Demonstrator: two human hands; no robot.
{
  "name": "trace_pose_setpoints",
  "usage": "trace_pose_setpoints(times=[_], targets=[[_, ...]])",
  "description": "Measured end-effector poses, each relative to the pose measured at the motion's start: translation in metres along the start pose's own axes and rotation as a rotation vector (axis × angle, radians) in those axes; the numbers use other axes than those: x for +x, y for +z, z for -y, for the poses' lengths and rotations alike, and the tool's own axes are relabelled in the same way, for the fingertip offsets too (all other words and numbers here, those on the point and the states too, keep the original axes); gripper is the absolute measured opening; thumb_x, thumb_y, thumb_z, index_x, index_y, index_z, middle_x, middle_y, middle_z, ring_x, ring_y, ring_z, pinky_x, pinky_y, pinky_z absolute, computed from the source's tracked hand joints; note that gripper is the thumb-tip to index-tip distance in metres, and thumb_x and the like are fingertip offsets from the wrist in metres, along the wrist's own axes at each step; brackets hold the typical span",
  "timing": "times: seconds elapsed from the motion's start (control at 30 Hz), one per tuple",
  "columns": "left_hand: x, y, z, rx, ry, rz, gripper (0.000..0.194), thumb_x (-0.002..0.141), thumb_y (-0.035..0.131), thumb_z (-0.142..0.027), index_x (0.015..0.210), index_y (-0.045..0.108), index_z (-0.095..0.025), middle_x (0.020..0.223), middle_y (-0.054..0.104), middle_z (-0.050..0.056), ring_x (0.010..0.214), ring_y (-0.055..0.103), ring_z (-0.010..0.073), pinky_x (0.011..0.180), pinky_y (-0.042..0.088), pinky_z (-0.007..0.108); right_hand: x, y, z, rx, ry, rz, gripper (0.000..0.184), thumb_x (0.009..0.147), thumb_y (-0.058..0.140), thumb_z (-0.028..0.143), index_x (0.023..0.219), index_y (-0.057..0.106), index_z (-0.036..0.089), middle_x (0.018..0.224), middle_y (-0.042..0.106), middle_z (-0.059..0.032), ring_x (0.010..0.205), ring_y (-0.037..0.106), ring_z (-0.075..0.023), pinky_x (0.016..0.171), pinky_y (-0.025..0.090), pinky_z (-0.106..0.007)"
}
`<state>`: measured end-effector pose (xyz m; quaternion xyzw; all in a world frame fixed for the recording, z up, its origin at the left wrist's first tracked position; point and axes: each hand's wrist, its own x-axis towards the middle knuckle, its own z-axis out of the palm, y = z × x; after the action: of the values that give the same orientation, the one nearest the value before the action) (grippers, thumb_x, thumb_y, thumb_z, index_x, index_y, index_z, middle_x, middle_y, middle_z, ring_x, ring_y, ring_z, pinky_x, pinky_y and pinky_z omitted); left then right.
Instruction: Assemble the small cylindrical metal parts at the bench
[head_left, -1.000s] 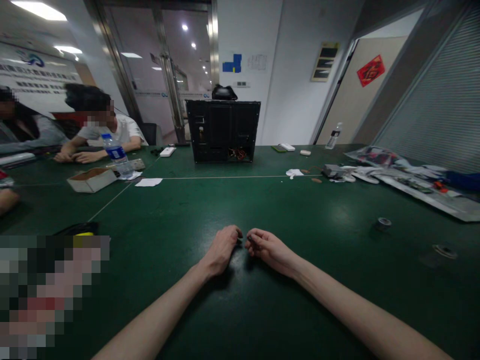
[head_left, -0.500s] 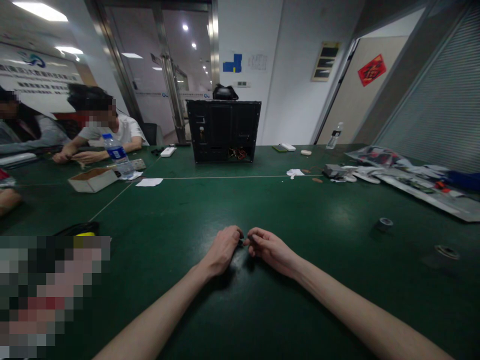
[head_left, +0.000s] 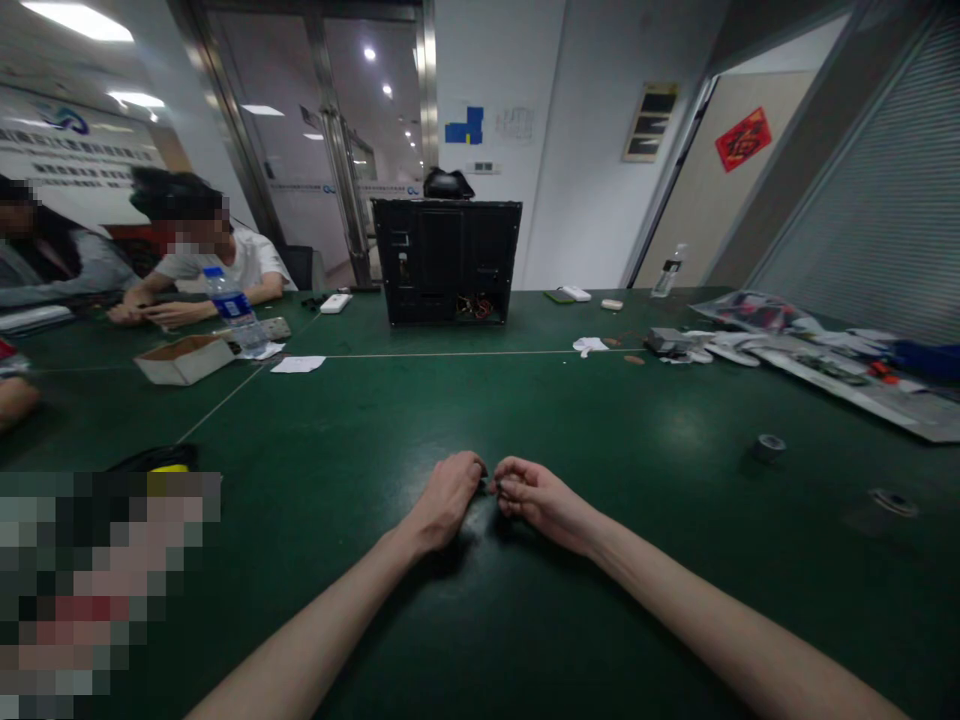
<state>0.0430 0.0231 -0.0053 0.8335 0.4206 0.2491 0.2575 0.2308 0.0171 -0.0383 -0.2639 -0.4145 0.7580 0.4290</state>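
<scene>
Just above the dark green table [head_left: 480, 640], near the middle of the view, my two hands meet almost fingertip to fingertip. My left hand [head_left: 444, 500] is closed with its back up, and its curled fingers cover a small dark piece whose kind I cannot make out. Facing it, my right hand [head_left: 536, 500] is turned on its side, thumb and fingers pinched together. Whatever sits in that pinch is too small and dark to name. A narrow gap separates the two sets of fingertips.
At right stand a small grey cylinder [head_left: 769, 448] and a larger ring-topped one [head_left: 892, 503]. A black box-like panel [head_left: 450, 260] rises at the back. Farther left are an open carton [head_left: 184, 360], a water bottle [head_left: 234, 310] and a seated person [head_left: 251, 260]. Papers and parts clutter the far right.
My right hand's fingers have shifted slightly, curling a little more at the pinch. My left hand stays almost in place.
</scene>
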Motion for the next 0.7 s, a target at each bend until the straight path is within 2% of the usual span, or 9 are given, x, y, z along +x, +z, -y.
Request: trace_pose_setpoints(times=[0.2,0.4,0.5,0.6,0.7], targets=[[0.001,0.0,0.001,-0.007,0.012,0.008,0.044,0.097,0.013,-0.033,0.093,0.054,-0.019,0.092,0.059,0.007,0.088,0.052,0.021,0.081,0.042,0.035,0.0,0.001,0.0,-0.036,0.007,-0.032,0.021,0.071,0.076,0.023,0.086,0.063,0.015,0.078,0.061,-0.0015,0.064,0.055,-0.0089,0.061,0.04,-0.023],[0.001,0.001,0.002,0.0,0.01,-0.003,0.044,0.097,0.013,-0.033,0.091,0.054,-0.018,0.091,0.059,0.008,0.087,0.052,0.0213,0.079,0.042,0.035,-0.001,-0.001,-0.003,-0.063,0.008,-0.085,0.026,0.07,0.077,0.025,0.091,0.066,0.015,0.075,0.059,-0.0009,0.064,0.053,-0.0084,0.063,0.041,-0.023],[0.001,0.0,0.001,-0.015,0.01,-0.002,0.043,0.097,0.013,-0.034,0.095,0.053,-0.018,0.093,0.059,0.008,0.088,0.052,0.0212,0.081,0.042,0.035,0.002,-0.003,-0.004,-0.133,-0.034,-0.131,0.029,0.068,0.077,0.028,0.092,0.065,0.017,0.074,0.058,0.0,0.062,0.052,-0.0088,0.06,0.041,-0.023],[0.0,-0.001,0.0,-0.029,0.019,0.009,0.044,0.098,0.012,-0.034,0.096,0.054,-0.018,0.094,0.059,0.008,0.089,0.052,0.0211,0.083,0.041,0.036,0.007,-0.015,0.009,-0.414,-0.141,-0.287,0.028,0.07,0.073,0.036,0.088,0.062,0.017,0.074,0.06,-0.0019,0.063,0.055,-0.0121,0.061,0.044,-0.027],[-0.001,-0.002,0.0,-0.031,0.017,0.016,0.044,0.098,0.012,-0.035,0.096,0.053,-0.019,0.093,0.059,0.008,0.088,0.051,0.0207,0.083,0.041,0.035,0.003,-0.048,0.046,-0.653,-0.254,-0.471,0.03,0.074,0.067,0.042,0.089,0.062,0.016,0.081,0.063,-0.0061,0.073,0.059,-0.0174,0.068,0.046,-0.031]])
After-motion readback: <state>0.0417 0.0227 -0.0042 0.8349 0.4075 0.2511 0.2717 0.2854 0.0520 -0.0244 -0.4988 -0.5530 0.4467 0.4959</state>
